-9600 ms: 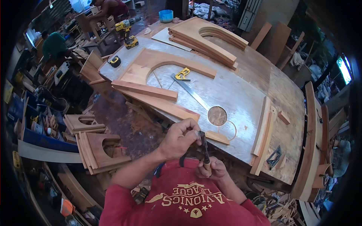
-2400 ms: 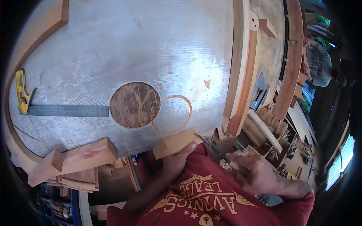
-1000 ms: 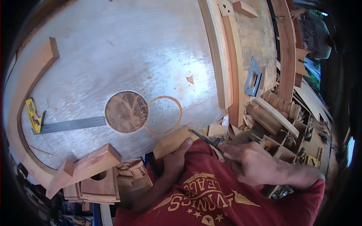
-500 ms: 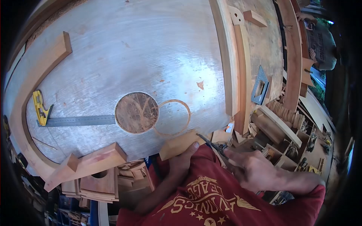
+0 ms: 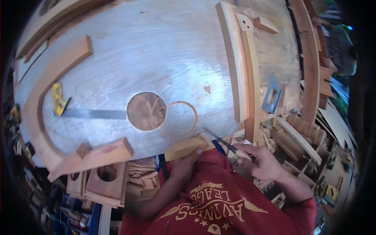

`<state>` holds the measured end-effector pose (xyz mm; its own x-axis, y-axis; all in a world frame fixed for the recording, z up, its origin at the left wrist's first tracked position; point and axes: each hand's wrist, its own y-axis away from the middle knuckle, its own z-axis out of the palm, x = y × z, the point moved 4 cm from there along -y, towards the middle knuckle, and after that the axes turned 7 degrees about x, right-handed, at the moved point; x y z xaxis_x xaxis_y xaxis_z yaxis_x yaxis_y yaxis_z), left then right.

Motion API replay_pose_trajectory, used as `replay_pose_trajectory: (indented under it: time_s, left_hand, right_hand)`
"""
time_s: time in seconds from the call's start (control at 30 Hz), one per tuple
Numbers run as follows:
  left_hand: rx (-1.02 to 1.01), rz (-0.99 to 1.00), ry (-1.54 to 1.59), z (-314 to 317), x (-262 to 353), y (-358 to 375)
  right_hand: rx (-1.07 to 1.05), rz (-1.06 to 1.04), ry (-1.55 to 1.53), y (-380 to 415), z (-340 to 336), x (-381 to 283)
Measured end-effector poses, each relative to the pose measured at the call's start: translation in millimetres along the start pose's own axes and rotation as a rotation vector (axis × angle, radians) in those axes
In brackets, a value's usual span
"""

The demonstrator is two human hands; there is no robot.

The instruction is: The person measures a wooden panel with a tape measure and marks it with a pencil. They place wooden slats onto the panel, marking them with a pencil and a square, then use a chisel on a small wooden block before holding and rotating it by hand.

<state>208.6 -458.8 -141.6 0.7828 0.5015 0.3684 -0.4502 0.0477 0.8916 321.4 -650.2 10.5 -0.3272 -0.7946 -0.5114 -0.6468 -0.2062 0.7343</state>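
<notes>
A pale wooden block (image 5: 182, 148) lies at the near edge of the grey worktop (image 5: 176, 74), close to my torso. My left hand (image 5: 185, 163) grips it from the near side, thumb along its top. In my right hand (image 5: 261, 161) is a slim dark file-like tool (image 5: 224, 143), the fingers wrapped around its handle and the index finger stretched along it. Its blurred tip points up and left, over the right end of the block. Just beyond the block are a round dark recess (image 5: 147, 111) and a thin ring-shaped groove (image 5: 196, 117) in the worktop.
A combination square (image 5: 94, 114) lies left of the recess, beside a curved wooden piece (image 5: 37, 98). A blue speed square (image 5: 272, 96) and long wooden strips (image 5: 235, 62) are on the right. Wood offcuts (image 5: 141, 178) sit below the edge. Another person (image 5: 338, 51) stands far right.
The view has shifted slightly. My right hand has moved forward with the tool, whose tip now reaches farther past the block; my left hand keeps its hold on the block.
</notes>
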Motion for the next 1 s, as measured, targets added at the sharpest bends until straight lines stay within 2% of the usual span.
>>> replay_pose_trajectory:
  time_s: [0.03,0.13,0.17,0.3,0.4,0.43,0.53,0.67,0.77,0.9,1.0]
  left_hand:
    - [-0.016,-0.012,0.142,-2,-15,-3]
    - [-0.013,0.032,0.44,5,-28,-7]
    - [0.0,0.056,0.507,6,-28,-6]
    - [0.281,0.004,0.575,28,-21,-4]
    - [0.308,0.095,0.538,25,-34,5]
    - [0.243,0.13,0.562,28,-35,14]
    - [-0.065,0.131,0.661,42,-29,58]
    - [-0.127,0.16,0.761,76,-17,95]
    - [-0.227,0.289,0.749,89,-16,111]
    - [-0.152,0.358,0.635,90,-13,124]
    - [-0.186,0.332,0.667,85,-26,128]
  right_hand:
    - [0.06,-0.08,-0.091,7,5,25]
    - [0.175,0.029,-0.306,6,1,61]
    - [0.162,0.149,-0.44,4,6,72]
    - [0.288,-0.296,-0.355,-14,17,89]
    - [0.309,-0.615,-0.261,-18,10,81]
    - [0.199,-0.567,-0.238,-17,4,78]
    - [0.091,-0.819,-0.404,-21,2,61]
    - [-0.217,-0.746,-0.505,-7,6,25]
    - [-0.323,-0.856,-0.532,-5,15,11]
    - [-0.351,-1.007,-0.415,-8,20,2]
    - [-0.555,-0.696,-0.535,-3,30,1]
